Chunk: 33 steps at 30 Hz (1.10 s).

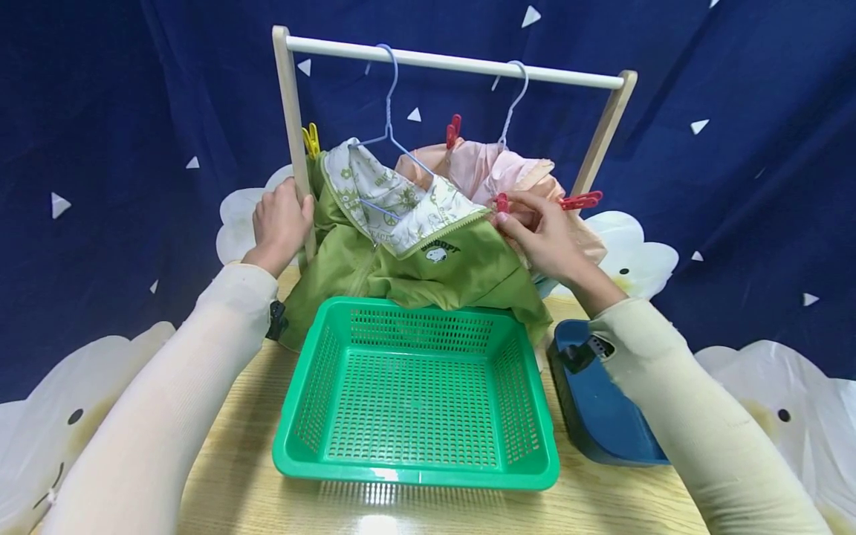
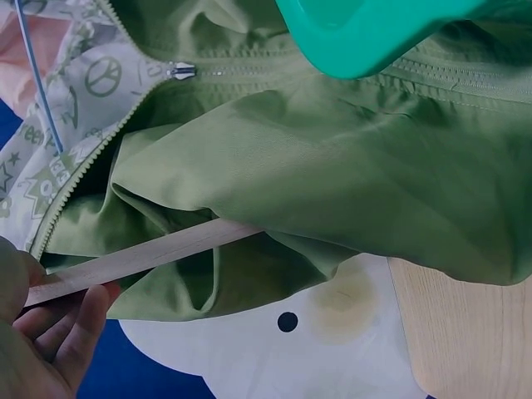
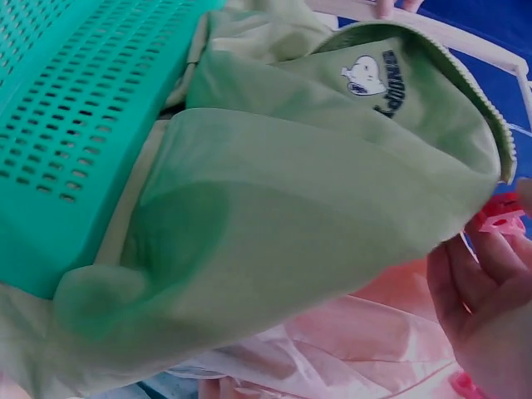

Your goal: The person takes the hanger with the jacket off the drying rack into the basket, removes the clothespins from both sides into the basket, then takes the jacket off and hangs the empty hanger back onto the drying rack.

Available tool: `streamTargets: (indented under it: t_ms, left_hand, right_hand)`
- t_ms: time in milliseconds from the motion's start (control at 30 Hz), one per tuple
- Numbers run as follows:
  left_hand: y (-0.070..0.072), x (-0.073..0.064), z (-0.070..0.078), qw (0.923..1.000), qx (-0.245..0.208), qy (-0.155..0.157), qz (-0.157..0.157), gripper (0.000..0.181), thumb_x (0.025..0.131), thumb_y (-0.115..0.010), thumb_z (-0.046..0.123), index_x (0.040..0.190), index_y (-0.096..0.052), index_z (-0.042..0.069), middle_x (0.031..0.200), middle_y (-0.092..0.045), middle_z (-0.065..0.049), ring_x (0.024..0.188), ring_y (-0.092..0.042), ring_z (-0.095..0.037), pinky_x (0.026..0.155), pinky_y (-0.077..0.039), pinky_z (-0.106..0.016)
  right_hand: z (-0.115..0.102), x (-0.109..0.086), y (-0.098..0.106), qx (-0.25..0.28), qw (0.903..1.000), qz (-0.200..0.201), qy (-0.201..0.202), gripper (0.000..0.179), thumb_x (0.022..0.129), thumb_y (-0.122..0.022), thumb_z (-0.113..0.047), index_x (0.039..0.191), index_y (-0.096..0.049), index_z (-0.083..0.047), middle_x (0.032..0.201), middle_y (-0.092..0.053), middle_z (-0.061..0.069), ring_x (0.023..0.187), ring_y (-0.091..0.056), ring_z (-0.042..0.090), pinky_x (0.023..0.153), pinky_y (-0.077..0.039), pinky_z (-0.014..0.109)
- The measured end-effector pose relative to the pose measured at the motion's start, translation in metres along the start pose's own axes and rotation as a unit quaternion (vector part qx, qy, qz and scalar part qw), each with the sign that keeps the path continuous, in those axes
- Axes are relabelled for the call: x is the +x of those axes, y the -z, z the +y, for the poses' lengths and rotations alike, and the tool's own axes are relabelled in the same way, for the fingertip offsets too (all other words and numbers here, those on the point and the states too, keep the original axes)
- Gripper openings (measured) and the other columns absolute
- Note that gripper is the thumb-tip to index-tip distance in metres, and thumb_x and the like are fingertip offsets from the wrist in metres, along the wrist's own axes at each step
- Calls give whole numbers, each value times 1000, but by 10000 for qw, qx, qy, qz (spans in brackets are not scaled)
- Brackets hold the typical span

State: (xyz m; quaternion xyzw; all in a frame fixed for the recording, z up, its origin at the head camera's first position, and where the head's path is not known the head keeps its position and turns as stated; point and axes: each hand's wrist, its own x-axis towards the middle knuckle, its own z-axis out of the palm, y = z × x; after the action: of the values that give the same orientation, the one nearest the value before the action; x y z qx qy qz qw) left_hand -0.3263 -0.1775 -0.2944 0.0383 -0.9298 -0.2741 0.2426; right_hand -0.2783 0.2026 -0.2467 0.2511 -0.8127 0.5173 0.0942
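A green zip jacket (image 1: pixel 461 279) with a white printed lining hangs on a blue wire hanger (image 1: pixel 389 93) from the rack's white rail (image 1: pixel 448 58). My left hand (image 1: pixel 282 223) grips the rack's left wooden post (image 1: pixel 290 111); the left wrist view shows the fingers around that post (image 2: pixel 158 251). At the jacket's right shoulder, my right hand (image 1: pixel 550 234) pinches a red clothespin (image 1: pixel 502 203). The right wrist view has this clothespin (image 3: pixel 502 214) between fingers and thumb beside the jacket's collar. A yellow clothespin (image 1: pixel 310 140) sits at the jacket's other shoulder.
Behind the jacket hangs a pink garment (image 1: pixel 468 167) on another hanger (image 1: pixel 513 104), with red clothespins (image 1: pixel 453 131) on it. A green basket (image 1: pixel 414 409) stands in front on the wooden table (image 1: pixel 241 446). Right of it is a blue bin (image 1: pixel 611 409), partly under my right forearm.
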Motion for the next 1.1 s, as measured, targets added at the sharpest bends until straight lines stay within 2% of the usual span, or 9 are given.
streamTargets:
  t_ms: [100, 233, 300, 400, 500, 633, 833, 933, 1100]
  left_hand:
    - [0, 0, 0, 10000, -4, -19, 18, 30, 103, -52, 23, 113, -61, -4, 98, -68, -31, 97, -65, -52, 83, -48, -60]
    - [0, 0, 1, 10000, -11, -24, 31, 29, 103, -52, 22, 113, -61, -3, 100, -68, -32, 98, -65, -52, 84, -48, -60]
    - [0, 0, 1, 10000, -20, -21, 22, 29, 103, -52, 22, 114, -61, -3, 100, -69, -32, 98, -65, -52, 84, -48, -60]
    - [0, 0, 1, 10000, -20, -13, 13, 30, 103, -52, 22, 115, -61, -3, 100, -69, -31, 98, -65, -52, 83, -48, -60]
    - [0, 0, 1, 10000, -22, 1, 17, 29, 103, -52, 22, 114, -61, -3, 99, -68, -31, 98, -65, -51, 83, -48, -60]
    - [1, 0, 1, 10000, -23, 16, 3, 30, 103, -52, 22, 114, -61, -4, 98, -68, -31, 97, -65, -51, 83, -48, -60]
    - [1, 0, 1, 10000, -12, 36, -13, 30, 103, -51, 23, 115, -61, -3, 98, -68, -30, 96, -65, -50, 82, -48, -59]
    - [1, 0, 1, 10000, -5, 32, -8, 31, 103, -50, 23, 115, -61, -3, 97, -68, -30, 96, -65, -51, 82, -48, -59]
    - [0, 0, 1, 10000, 6, 49, -29, 31, 104, -50, 23, 114, -61, -3, 98, -68, -30, 96, -65, -51, 82, -48, -59]
  right_hand:
    - [-4, -3, 2, 336, 9990, 291, 43, 30, 100, -58, 0, 127, -54, 13, 87, -73, -19, 84, -72, -4, 75, -56, 13]
    - [-8, -9, 2, 468, 9969, 626, 133, 17, 96, -64, 1, 113, -62, 3, 90, -75, -15, 87, -73, -2, 76, -57, 14]
    - [-9, -12, -1, 713, 9946, 718, 225, 12, 94, -65, 4, 105, -64, -2, 92, -77, -11, 89, -74, 0, 77, -57, 16]
    - [-12, -13, -8, 1200, 9885, 806, 437, 18, 93, -62, 11, 97, -63, -7, 94, -79, -3, 90, -76, 6, 78, -59, 20]
    - [-14, -13, -15, 1450, 9833, 895, 645, 24, 92, -60, 15, 93, -60, -9, 95, -80, 1, 91, -77, 9, 79, -59, 22]
    - [-14, -13, -20, 1475, 9810, 1012, 744, 26, 93, -58, 16, 91, -58, -10, 94, -80, -1, 91, -77, 9, 79, -59, 21]
    - [-9, -15, -23, 1478, 9820, 987, 635, 27, 94, -56, 16, 92, -57, -11, 94, -79, -2, 92, -76, 8, 78, -58, 17]
    - [-7, -17, -23, 1430, 9834, 963, 572, 26, 94, -56, 15, 93, -57, -11, 98, -79, 9, 91, -76, 6, 76, -57, 17]
    - [0, -17, -25, 1043, 9881, 1086, 312, 20, 92, -60, 14, 100, -59, -4, 96, -78, 3, 89, -73, -1, 76, -58, 16]
